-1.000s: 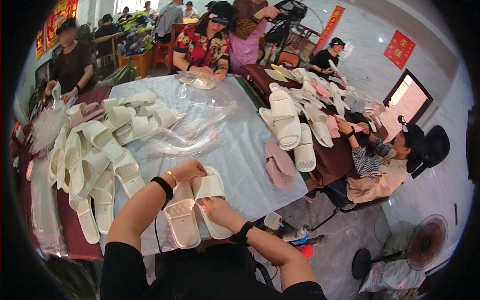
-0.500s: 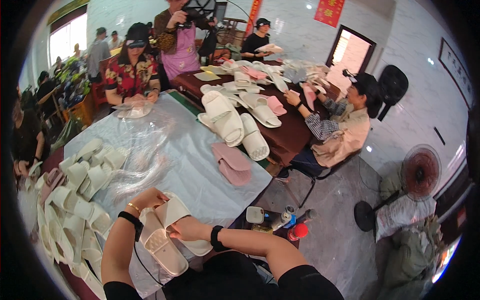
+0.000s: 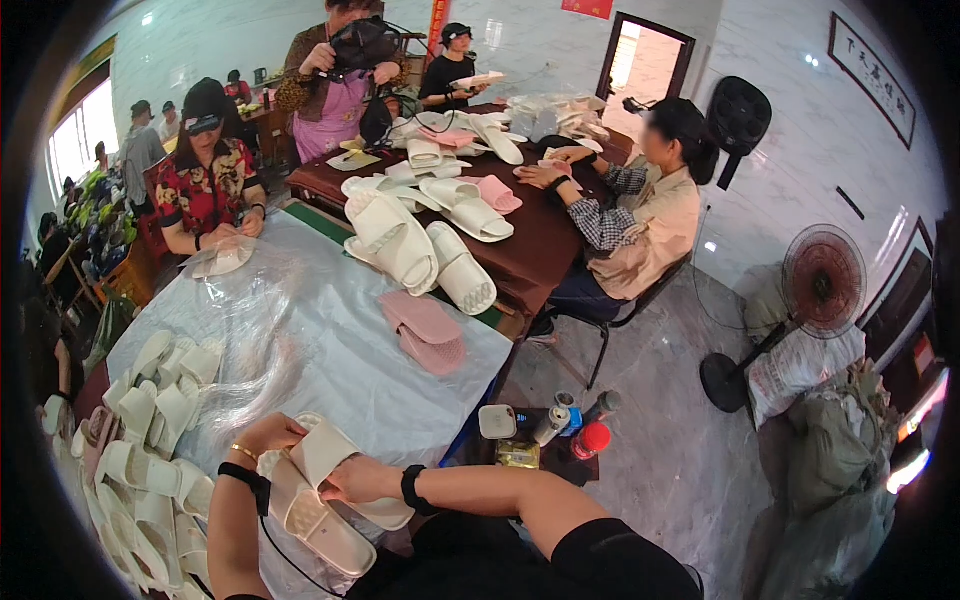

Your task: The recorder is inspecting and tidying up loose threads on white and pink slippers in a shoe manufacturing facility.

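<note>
A pair of cream slippers lies close to my body at the near edge of the plastic-covered table: one slipper (image 3: 318,525) in front on the left, the other slipper (image 3: 325,447) beside it, partly under the first. My left hand (image 3: 272,434) is closed on the far, left side of the pair, its fingertips partly hidden. At the strap of the right slipper, my right hand (image 3: 358,480) has its fingers curled round the edge, between the two slippers. Each of my wrists wears a black band.
A heap of cream slippers (image 3: 150,470) lies at left. Ahead are clear plastic bags (image 3: 250,330) and pink slippers (image 3: 422,330). More cream slippers (image 3: 395,235) cover a brown table. Cans and a red-lidded jar (image 3: 592,440) stand at right, near a fan (image 3: 822,280). Co-workers sit around.
The view has swung right, so the scene sits further left. My hands keep hold of the slippers. The co-worker at right has lowered a pink slipper to the table.
</note>
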`<state>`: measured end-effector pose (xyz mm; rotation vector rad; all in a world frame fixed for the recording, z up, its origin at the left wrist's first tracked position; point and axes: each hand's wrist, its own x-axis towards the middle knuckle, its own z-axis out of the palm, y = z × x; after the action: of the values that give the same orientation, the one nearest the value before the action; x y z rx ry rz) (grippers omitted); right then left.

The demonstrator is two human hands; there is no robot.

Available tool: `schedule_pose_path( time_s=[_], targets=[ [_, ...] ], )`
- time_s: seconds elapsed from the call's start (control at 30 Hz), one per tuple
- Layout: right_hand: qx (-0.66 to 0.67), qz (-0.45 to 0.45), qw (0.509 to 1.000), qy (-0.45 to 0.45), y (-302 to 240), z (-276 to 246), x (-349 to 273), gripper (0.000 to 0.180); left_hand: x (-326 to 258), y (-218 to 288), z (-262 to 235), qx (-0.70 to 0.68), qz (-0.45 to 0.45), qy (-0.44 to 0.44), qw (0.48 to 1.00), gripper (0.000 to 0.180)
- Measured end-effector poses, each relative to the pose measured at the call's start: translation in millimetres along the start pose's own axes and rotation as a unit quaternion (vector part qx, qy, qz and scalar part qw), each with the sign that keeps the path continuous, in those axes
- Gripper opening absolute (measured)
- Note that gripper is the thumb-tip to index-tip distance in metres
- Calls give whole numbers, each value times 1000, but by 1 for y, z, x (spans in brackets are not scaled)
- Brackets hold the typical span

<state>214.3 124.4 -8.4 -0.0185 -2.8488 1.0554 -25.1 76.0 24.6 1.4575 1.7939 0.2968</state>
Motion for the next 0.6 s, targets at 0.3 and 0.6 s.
schedule_pose_path(
  time_s=[0.3,0.6],
  targets=[
    [15,-23,998,64,0,6,4,37,3,-4,9,39,-5,47,998,29],
    [-194,-184,949,168,-1,9,-11,15,-14,4,20,-41,10,106,993,26]
  ],
)
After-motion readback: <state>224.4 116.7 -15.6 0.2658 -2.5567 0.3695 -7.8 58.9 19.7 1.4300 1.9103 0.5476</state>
